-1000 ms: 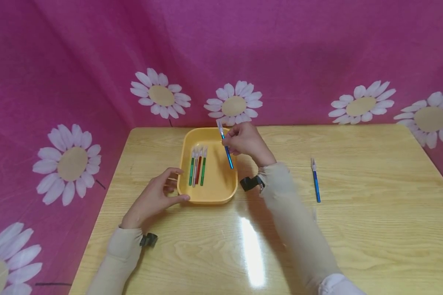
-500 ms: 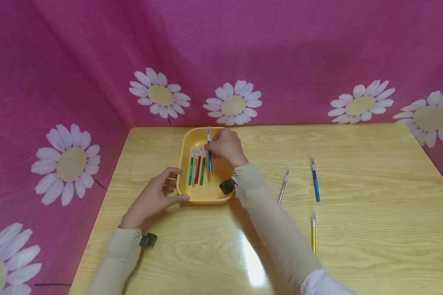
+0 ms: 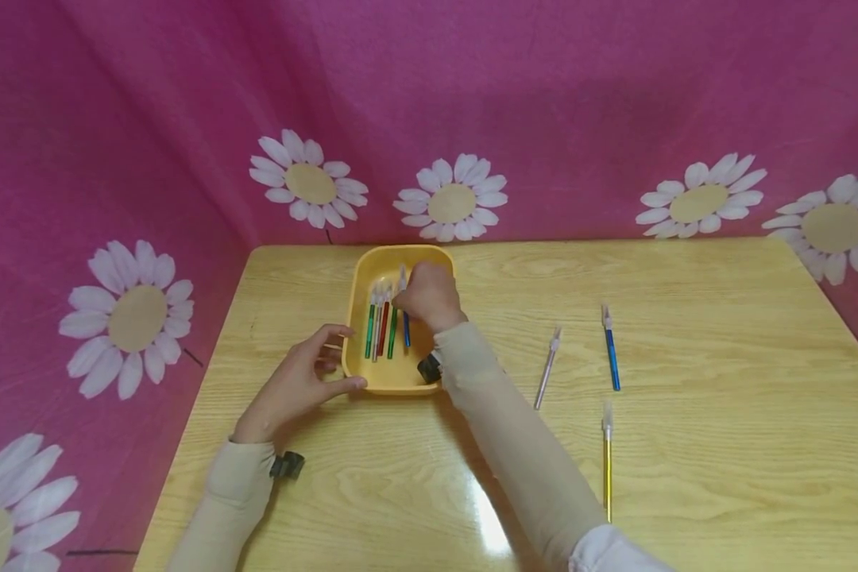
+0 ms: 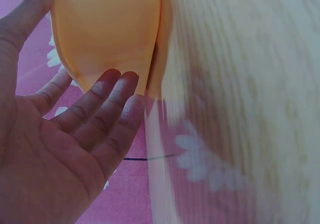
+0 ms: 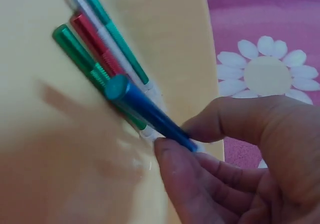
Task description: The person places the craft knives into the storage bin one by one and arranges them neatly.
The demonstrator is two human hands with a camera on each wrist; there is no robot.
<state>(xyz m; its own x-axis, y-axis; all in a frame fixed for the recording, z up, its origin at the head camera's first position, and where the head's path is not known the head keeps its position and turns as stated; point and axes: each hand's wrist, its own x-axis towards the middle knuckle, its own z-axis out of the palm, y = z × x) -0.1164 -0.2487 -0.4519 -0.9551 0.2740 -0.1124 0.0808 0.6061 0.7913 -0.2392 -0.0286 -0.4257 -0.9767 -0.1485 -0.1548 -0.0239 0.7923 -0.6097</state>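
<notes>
My right hand (image 3: 432, 295) pinches a blue craft knife (image 5: 150, 115) with a clear cap between thumb and fingers, low over the yellow tray (image 3: 400, 388). Left of it in the tray, several capped craft knives lie side by side: a green one (image 3: 369, 334), a silver one (image 5: 100, 31), a red one (image 3: 383, 327) and another green one (image 5: 75, 51). At the tray's left side my left hand (image 3: 296, 385) rests with fingers spread, the thumb near the front corner. In the left wrist view, its fingertips (image 4: 131, 108) touch the tray's outer wall, only loosely bent.
On the wooden table (image 3: 729, 381), right of the tray, lie a silver craft knife (image 3: 547, 369), a blue craft knife (image 3: 611, 349) and a yellow craft knife (image 3: 608, 465). A pink cloth (image 3: 558, 103) with white flowers hangs behind the table and along its left side.
The right hand has moved left and down into the tray with the blue craft knife, bringing it beside the row. Its forearm uncovered the silver and yellow craft knives. The left hand stayed put.
</notes>
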